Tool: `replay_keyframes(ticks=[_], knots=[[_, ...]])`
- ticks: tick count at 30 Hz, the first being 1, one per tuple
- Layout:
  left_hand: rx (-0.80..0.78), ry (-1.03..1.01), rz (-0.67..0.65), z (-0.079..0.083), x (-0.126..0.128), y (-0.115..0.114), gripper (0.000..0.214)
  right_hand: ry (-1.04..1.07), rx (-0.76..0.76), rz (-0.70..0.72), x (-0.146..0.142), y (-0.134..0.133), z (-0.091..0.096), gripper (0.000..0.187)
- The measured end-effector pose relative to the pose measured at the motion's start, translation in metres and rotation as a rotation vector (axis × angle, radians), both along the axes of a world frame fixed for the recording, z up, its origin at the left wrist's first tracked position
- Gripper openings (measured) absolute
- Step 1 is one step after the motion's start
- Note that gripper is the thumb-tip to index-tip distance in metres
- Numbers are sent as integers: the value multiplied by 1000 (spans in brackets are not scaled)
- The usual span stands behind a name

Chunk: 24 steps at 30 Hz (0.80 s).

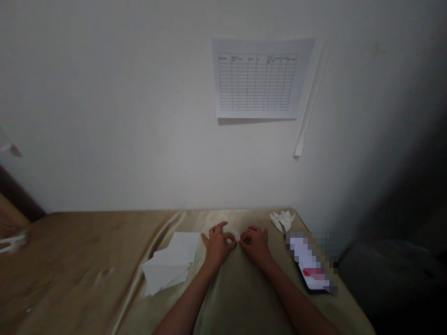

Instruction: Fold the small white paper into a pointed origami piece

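A small piece of white paper stands between my two hands, its lower end at my fingertips. My left hand pinches it from the left with thumb and index finger, the other fingers raised. From the right, my right hand grips it the same way, its fingers curled. How the paper is folded is too small to make out. Left of my left hand lies a loose stack of white paper sheets. Beyond my right hand sit several folded white paper pieces in a small pile.
A phone with a lit, pixelated screen lies by the table's right edge. Shiny tan cloth with wrinkles covers the table. At the back rises a white wall with a printed table sheet and a hanging white strip.
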<state>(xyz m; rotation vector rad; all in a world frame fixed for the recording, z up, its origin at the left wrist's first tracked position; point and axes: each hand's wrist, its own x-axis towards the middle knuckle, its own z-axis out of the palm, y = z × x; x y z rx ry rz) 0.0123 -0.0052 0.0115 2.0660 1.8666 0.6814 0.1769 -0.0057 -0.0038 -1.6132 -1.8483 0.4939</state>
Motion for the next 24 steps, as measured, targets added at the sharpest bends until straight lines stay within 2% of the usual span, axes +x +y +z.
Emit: replay_keyframes(ticks=[8, 15, 24], knots=[[17, 17, 7, -1, -2, 0, 18, 14, -25, -34, -1, 0, -2, 13], [28, 21, -14, -6, -2, 0, 9, -18, -9, -2, -2, -1, 0, 14], [-18, 73, -50, -3, -5, 2, 20, -114, -9, -65, 0, -4, 0, 14]])
